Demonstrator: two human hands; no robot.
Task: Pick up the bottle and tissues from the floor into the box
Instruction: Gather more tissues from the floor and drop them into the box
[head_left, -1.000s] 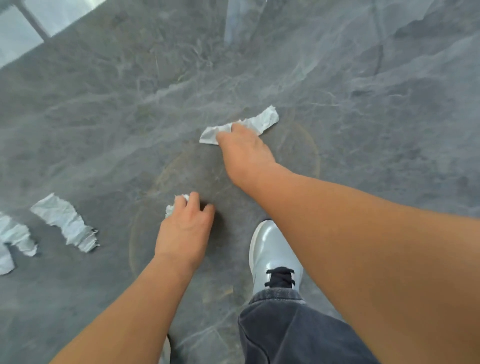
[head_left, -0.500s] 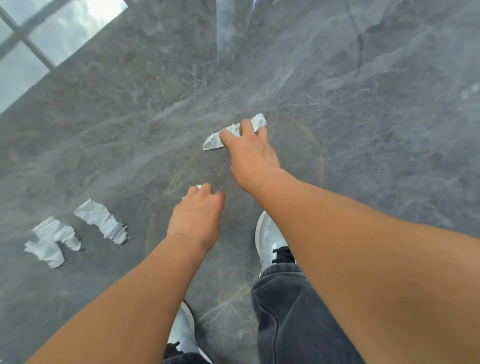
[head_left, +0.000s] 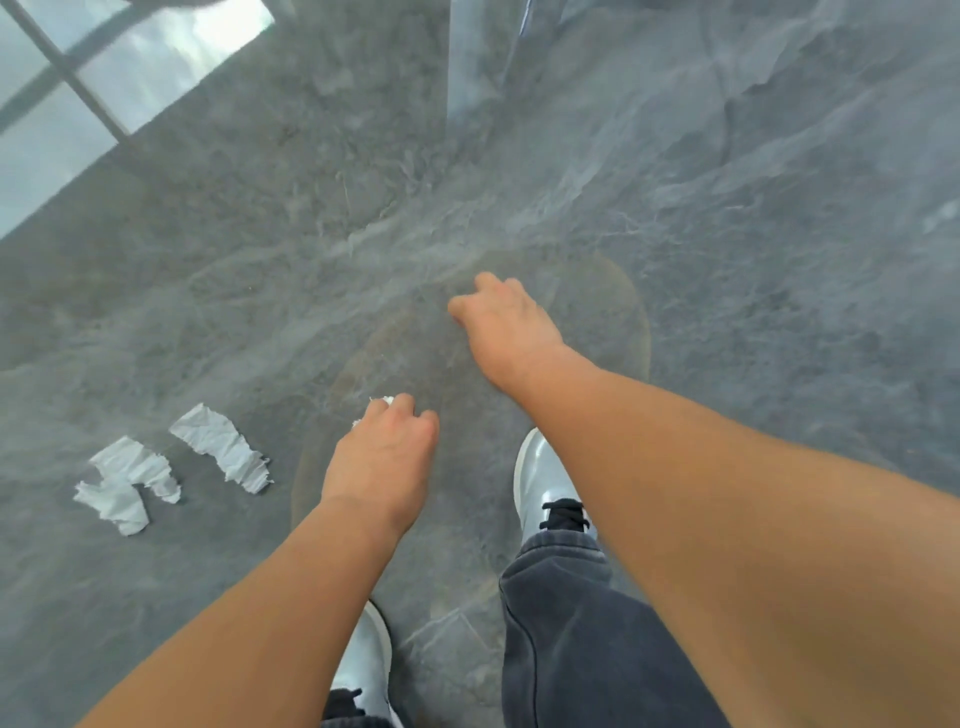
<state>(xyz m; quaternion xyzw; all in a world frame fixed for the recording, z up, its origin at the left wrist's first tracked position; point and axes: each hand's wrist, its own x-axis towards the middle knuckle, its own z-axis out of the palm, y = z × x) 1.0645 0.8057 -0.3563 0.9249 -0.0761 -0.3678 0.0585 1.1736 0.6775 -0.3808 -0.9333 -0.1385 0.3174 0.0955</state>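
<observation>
Grey marble floor (head_left: 727, 208), white shoes (head_left: 540, 478), dark jeans leg (head_left: 571, 623), window reflection (head_left: 78, 104)

**Both arms reaching down, hands curled**

Left hand (head_left: 382, 457) fisted, knuckles up, white scrap showing at the fingertips. Right hand (head_left: 506, 327) further forward, fingers curled under, palm down; contents hidden. 2 bare forearms extended.
</observation>
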